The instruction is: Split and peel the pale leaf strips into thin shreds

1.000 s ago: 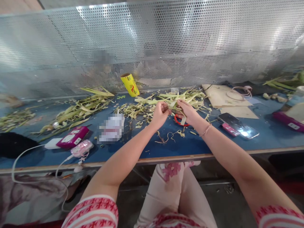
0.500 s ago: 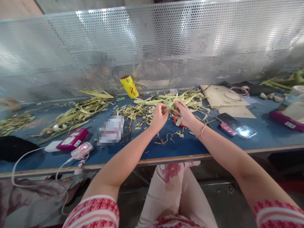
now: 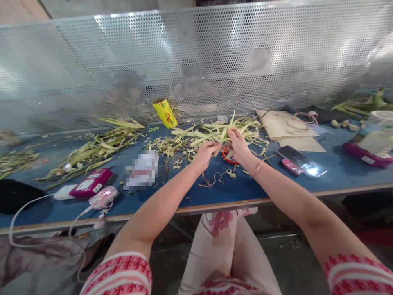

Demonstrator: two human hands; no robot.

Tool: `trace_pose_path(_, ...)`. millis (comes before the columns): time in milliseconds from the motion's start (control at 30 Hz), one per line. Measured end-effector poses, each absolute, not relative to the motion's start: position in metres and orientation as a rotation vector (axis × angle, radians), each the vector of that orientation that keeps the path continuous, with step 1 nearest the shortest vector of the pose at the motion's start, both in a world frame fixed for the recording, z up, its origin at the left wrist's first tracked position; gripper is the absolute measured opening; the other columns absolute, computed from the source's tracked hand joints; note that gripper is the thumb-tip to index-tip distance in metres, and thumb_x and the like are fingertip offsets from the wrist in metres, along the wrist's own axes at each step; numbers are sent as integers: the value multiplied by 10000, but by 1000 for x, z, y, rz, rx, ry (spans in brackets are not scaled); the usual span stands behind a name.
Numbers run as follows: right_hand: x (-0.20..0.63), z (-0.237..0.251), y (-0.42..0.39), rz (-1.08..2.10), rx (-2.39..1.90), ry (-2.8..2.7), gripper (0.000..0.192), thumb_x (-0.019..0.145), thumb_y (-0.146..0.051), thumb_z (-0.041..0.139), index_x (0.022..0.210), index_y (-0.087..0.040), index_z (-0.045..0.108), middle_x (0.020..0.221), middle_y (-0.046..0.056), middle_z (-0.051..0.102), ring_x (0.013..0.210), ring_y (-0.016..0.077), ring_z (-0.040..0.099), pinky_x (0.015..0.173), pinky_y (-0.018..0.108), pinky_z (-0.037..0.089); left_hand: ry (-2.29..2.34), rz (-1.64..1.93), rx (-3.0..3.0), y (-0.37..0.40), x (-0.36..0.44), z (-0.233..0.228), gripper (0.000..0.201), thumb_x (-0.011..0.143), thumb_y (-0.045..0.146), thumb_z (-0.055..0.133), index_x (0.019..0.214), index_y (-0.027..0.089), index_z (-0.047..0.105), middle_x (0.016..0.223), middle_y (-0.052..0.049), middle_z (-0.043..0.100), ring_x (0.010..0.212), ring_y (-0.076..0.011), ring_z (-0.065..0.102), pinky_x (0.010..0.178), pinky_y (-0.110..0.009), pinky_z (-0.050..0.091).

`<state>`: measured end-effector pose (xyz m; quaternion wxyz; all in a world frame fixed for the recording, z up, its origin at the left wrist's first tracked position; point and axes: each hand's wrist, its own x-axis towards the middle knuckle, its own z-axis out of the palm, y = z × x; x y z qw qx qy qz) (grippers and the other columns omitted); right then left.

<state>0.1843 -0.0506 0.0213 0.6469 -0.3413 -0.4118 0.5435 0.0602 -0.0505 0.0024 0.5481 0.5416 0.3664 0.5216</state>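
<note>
My left hand (image 3: 207,155) and my right hand (image 3: 240,146) meet over the middle of the blue table. Both have their fingers pinched on a pale green leaf strip (image 3: 229,153), mostly hidden by the fingers. Just behind them spreads a heap of similar leaf strips (image 3: 204,133), some long and flat. Shorter curled scraps (image 3: 168,145) lie to the left of it. A red ring-shaped thing (image 3: 230,160), perhaps a scissors handle, rests on the table under my right hand, partly covered.
A perforated metal screen (image 3: 221,45) rises behind the table. On the left are a longer leaf bundle (image 3: 101,145), a yellow tube (image 3: 166,113), a purple box (image 3: 91,183) and a white cable (image 3: 14,225). A phone (image 3: 301,162) and brown card sheets (image 3: 281,123) lie on the right.
My left hand has lowered slightly and turned flatter, its fingers now pointing right toward my right hand. My right hand has risen slightly. The view has shifted a little.
</note>
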Motion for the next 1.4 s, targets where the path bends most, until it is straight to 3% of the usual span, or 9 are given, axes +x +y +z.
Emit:
trace_pose_path(133, 187, 21, -51, 1200, -772, -926, 237, 809, -344, 603, 805, -240, 389, 576, -124, 381, 358, 6, 244, 326, 153, 170, 810, 1077, 1149, -55, 61, 9, 188, 601, 275, 764, 601, 145, 628, 598, -16, 631, 547, -101, 536, 545, -250, 405)
trace_pose_path(367, 190, 20, -48, 1162, -806, -990, 280, 792, -379, 629, 793, -240, 386, 595, -117, 372, 369, 4, 226, 339, 154, 170, 826, 982, 1173, -52, 61, 6, 171, 570, 194, 749, 599, 142, 589, 545, 0, 619, 535, -113, 585, 598, -266, 477)
trace_pose_path(533, 186, 20, -51, 1188, -794, -1009, 299, 770, -389, 647, 785, -236, 391, 617, -111, 427, 379, 3, 253, 331, 144, 177, 804, 1126, 1017, -46, 61, 4, 264, 732, 414, 644, 714, 171, 541, 567, -1, 610, 514, -115, 585, 574, -261, 485)
trace_pose_path(667, 182, 19, -54, 1210, -768, -1040, 315, 762, -419, 651, 789, -241, 392, 614, -111, 396, 382, 10, 259, 327, 147, 187, 791, 1156, 1018, -45, 64, 2, 410, 763, 597, 585, 809, 198, 501, 565, 4, 594, 531, -150, 611, 580, -299, 500)
trace_pose_path(833, 178, 14, -55, 1148, -758, -1169, 281, 779, -425, 629, 813, -249, 413, 629, -94, 389, 433, 38, 307, 342, 163, 198, 858, 1251, 1072, -44, 66, -1, 447, 791, 650, 525, 918, 225, 470, 586, 21, 564, 546, -155, 613, 584, -317, 490)
trace_pose_path(1100, 177, 6, -52, 946, -787, -1404, 184, 833, -349, 569, 790, -244, 425, 583, -80, 368, 488, 73, 326, 434, 200, 256, 1102, 1629, 1530, -43, 54, -1, 422, 813, 605, 534, 685, 214, 443, 602, 7, 418, 623, -140, 474, 597, -295, 368)
trace_pose_path(1300, 182, 9, -48, 859, -847, -1383, 193, 825, -332, 571, 763, -240, 413, 541, -75, 463, 524, 90, 445, 526, 222, 336, 1104, 1568, 1607, -49, 55, 3, 379, 874, 540, 483, 672, 225, 424, 564, 23, 382, 560, -128, 388, 577, -298, 294)
trace_pose_path(1400, 185, 10, -45, 810, -911, -1345, 170, 831, -313, 548, 757, -238, 415, 518, -76, 454, 494, 87, 423, 499, 217, 307, 1073, 1587, 1613, -51, 56, 4, 349, 872, 497, 516, 666, 223, 453, 571, 16, 401, 576, -131, 398, 596, -304, 289)
